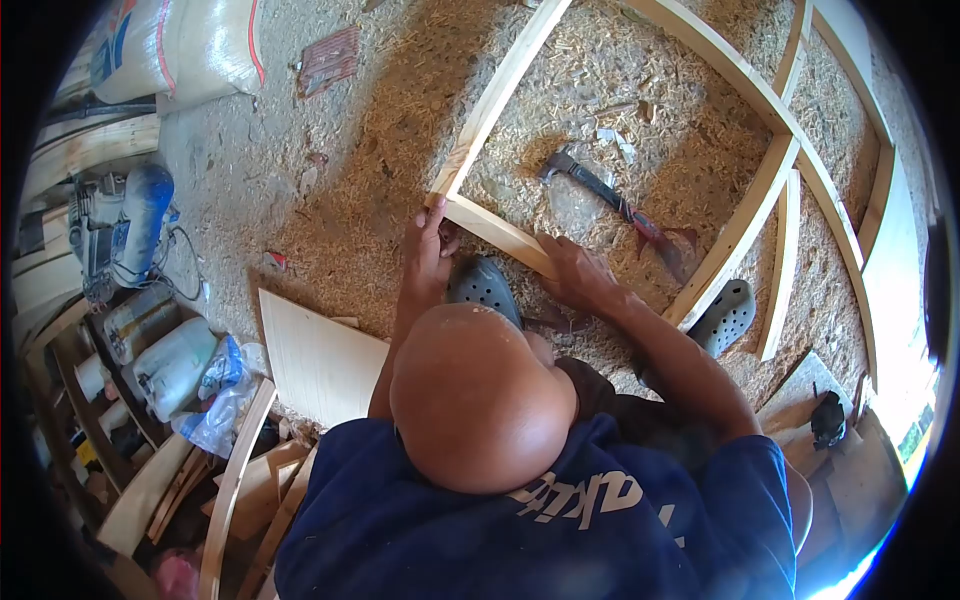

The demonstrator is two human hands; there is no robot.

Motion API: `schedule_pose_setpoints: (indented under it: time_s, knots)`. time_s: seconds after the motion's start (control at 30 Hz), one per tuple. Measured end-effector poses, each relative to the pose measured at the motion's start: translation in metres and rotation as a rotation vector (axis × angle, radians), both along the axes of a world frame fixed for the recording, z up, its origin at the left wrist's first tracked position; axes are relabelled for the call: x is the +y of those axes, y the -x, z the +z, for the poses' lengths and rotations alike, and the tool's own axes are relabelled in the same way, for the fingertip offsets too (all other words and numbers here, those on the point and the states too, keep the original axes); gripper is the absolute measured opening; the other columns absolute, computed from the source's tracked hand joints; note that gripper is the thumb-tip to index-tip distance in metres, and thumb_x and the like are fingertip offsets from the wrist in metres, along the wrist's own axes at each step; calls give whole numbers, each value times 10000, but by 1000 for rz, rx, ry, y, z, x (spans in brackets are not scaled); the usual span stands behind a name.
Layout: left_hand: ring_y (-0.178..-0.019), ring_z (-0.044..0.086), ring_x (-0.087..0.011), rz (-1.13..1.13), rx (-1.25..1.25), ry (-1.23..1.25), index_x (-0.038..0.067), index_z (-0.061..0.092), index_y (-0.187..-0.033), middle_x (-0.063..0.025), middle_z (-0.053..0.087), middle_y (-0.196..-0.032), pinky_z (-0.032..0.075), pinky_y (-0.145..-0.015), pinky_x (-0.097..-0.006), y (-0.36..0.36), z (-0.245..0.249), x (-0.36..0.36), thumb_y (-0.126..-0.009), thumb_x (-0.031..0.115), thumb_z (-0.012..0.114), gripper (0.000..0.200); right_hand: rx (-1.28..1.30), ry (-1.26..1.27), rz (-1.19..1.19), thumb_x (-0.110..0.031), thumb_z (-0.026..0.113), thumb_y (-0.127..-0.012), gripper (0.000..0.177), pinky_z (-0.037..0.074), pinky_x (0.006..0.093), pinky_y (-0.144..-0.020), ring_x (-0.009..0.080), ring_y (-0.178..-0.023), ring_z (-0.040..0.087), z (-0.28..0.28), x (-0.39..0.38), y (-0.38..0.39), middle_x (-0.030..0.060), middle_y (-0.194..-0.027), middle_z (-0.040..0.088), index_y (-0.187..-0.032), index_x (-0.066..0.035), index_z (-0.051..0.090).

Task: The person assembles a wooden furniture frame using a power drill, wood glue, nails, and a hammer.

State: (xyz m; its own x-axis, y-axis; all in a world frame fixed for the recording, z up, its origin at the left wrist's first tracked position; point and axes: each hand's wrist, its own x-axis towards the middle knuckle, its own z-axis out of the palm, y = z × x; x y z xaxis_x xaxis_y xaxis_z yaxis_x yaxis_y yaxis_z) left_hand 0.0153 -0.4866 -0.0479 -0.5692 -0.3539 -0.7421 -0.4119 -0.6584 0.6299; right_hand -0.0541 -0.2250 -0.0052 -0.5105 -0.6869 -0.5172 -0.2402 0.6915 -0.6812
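Observation:
At the near corner of a pale wooden frame [495, 95], my left hand [430, 243] has its fingers closed around the joint where two bars meet. My right hand [578, 272] grips the other end of the short crossbar [497, 231], its fingers over the wood. Inside the frame, a hammer [598, 187] with a dark head and a black and red handle lies on the shavings, touched by neither hand. The undersides of both hands are hidden.
Grey clogs [484, 285] show below the crossbar. A flat board [318, 357] lies left of my left arm. Curved wooden pieces [740, 235] extend to the right. A blue power tool [146, 215], a plastic jug [175, 367] and sacks [205, 45] are at the left.

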Motion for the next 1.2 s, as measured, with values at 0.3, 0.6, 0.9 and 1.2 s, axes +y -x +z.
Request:
schedule_pose_setpoints:
  time_s: [0.3,0.6,0.9,1.2]
  knots:
    - [-629,405,-32,77,-82,63,142,576,-1020,65,447,-769,264,-455,-209,-2,-3,10,-967,384,720,287,-16,-44,-1,-274,699,-899,578,560,557,-870,470,-1034,682,-12,13,-6,263,-1221,662,-1403,-74,499]
    - [-664,433,-45,100,-83,-34,151,605,-1021,56,514,-801,273,-473,-235,6,2,11,-972,516,680,376,-83,-20,-34,-333,738,-885,585,527,538,-939,454,-1136,636,8,3,4,256,-1259,637,-1375,-73,551]
    - [-580,449,-59,5,-311,247,133,595,-953,27,549,-722,323,-462,-249,4,18,13,-995,565,618,435,641,164,-284,-157,777,-848,467,525,470,-830,332,-987,627,-6,26,53,174,-1140,617,-1267,-39,610]
    - [-624,578,-140,441,-11,-34,-1,620,-1189,-51,619,-802,448,-535,-285,-65,-42,-55,-1036,347,611,381,395,-159,-48,-182,767,-866,431,513,548,-795,442,-1003,624,-19,63,87,220,-1195,575,-1220,-22,580]
